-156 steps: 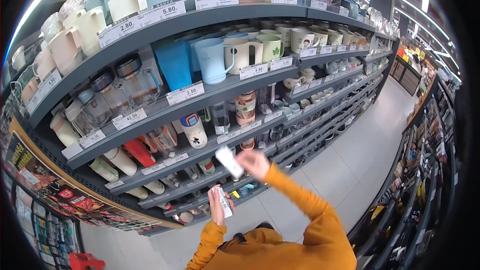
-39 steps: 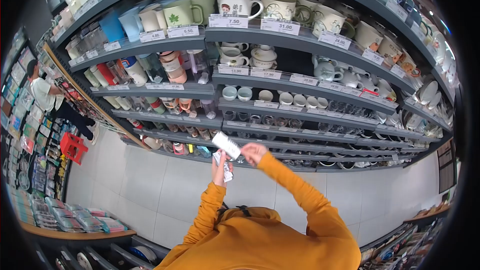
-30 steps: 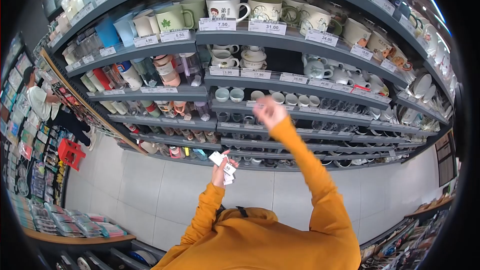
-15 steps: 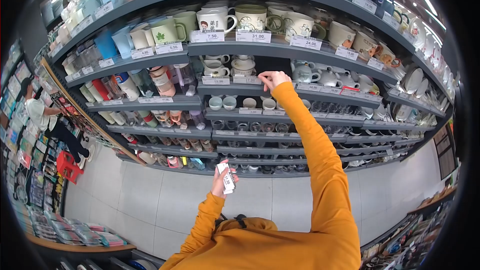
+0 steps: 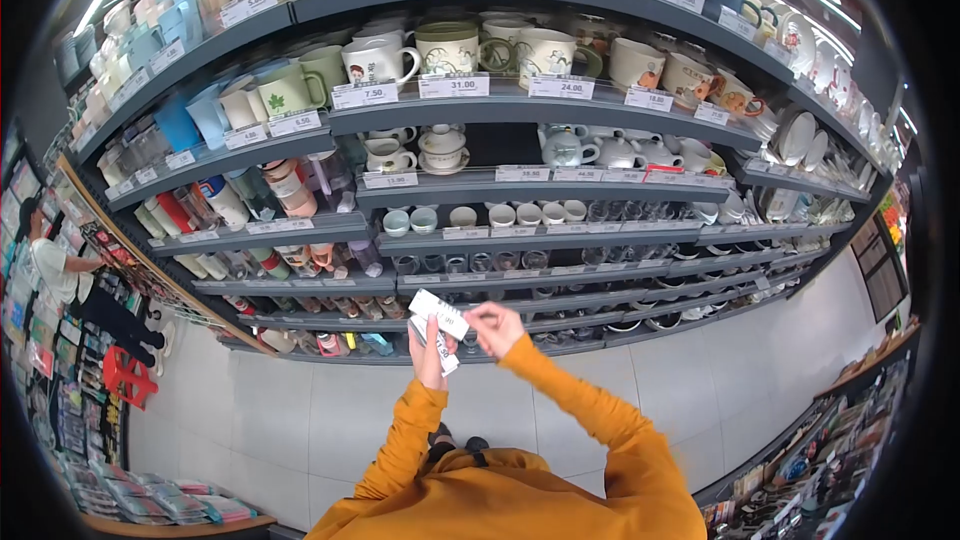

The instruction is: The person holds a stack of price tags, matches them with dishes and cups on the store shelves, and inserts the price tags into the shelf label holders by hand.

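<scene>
My left hand [image 5: 430,352] is closed around a small stack of white price labels [image 5: 447,362], held low in front of the shelves. Between thumb and fingers of my right hand [image 5: 490,328] is the end of another white label [image 5: 438,314], which lies slanted across the top of the left hand. On the shelf above, a lidded cup [image 5: 442,148] on a saucer stands beside stacked cups [image 5: 388,154] with a price label [image 5: 390,180] below them. No label shows on the shelf edge right under the lidded cup.
Mugs [image 5: 450,48], teapots [image 5: 568,146] and small bowls [image 5: 463,217] fill the shelves ahead. At the left a person [image 5: 60,270] stands near a red stool [image 5: 128,376]. Grey floor tiles [image 5: 370,400] lie below the shelves; packaged goods [image 5: 150,495] sit at the lower left.
My right hand has come down from the shelf edge to my left hand, bringing a label. The label under the lidded cup has left the shelf edge. The view has shifted to the right.
</scene>
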The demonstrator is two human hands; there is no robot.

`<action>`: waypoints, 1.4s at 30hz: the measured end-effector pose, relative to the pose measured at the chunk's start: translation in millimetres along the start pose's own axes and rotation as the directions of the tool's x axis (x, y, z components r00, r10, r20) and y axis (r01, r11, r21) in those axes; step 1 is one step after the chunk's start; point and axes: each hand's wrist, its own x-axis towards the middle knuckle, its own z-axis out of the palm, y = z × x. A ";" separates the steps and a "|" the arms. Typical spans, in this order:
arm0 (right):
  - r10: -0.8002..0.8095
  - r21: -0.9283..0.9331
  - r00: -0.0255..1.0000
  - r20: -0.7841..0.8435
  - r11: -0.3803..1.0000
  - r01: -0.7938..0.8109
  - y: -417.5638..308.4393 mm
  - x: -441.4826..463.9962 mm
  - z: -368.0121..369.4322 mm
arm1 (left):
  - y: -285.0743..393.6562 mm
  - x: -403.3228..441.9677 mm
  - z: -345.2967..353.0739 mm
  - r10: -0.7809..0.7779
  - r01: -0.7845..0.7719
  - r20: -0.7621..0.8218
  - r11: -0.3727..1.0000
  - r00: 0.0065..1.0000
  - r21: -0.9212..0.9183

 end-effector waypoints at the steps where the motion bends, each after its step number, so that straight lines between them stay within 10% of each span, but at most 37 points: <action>1: 0.010 0.004 1.000 -0.016 1.000 -0.010 8.5 -8.8 2.1 | 0.9 -1.6 6.5 -0.011 0.013 -0.059 0.999 0.998 0.047; 6: -0.066 -0.198 0.989 0.129 0.976 0.091 -13.7 -14.0 -24.2 | -16.8 -2.6 -1.4 -0.101 0.099 0.019 0.993 0.995 0.070; 10: -0.444 -0.475 0.882 -0.158 0.817 0.326 -121.7 11.1 -71.3 | -29.2 -5.7 -7.2 -0.244 0.243 0.049 0.970 0.969 0.023; 15: -0.941 -0.811 0.337 0.023 0.180 0.556 -243.0 68.9 -113.0 | -40.2 -3.8 5.4 -0.326 0.328 0.086 0.945 0.942 -0.009; 20: -0.907 -0.988 0.410 -0.098 0.139 0.071 -286.5 114.8 -136.6 | -31.3 -5.3 27.8 -0.356 0.365 0.181 0.931 0.917 -0.018; 26: -0.701 -0.846 0.707 -0.089 0.428 0.317 -309.9 125.6 -170.7 | -23.3 17.0 54.0 -0.416 0.426 0.213 0.905 0.884 -0.005; 33: -0.828 -0.609 0.550 -0.110 0.494 0.621 -308.2 74.5 -181.9 | -17.8 40.6 98.2 -0.330 0.356 0.270 0.933 0.905 -0.053; 37: -0.642 -0.450 0.763 -0.073 0.704 0.550 -206.5 48.7 -177.5 | -29.2 52.0 112.6 -0.220 0.251 0.287 0.965 0.932 -0.077; 42: -0.765 -0.513 0.599 -0.236 0.622 0.592 -212.5 35.4 -172.2 | -46.0 68.9 134.3 -0.180 0.197 0.294 0.980 0.939 -0.029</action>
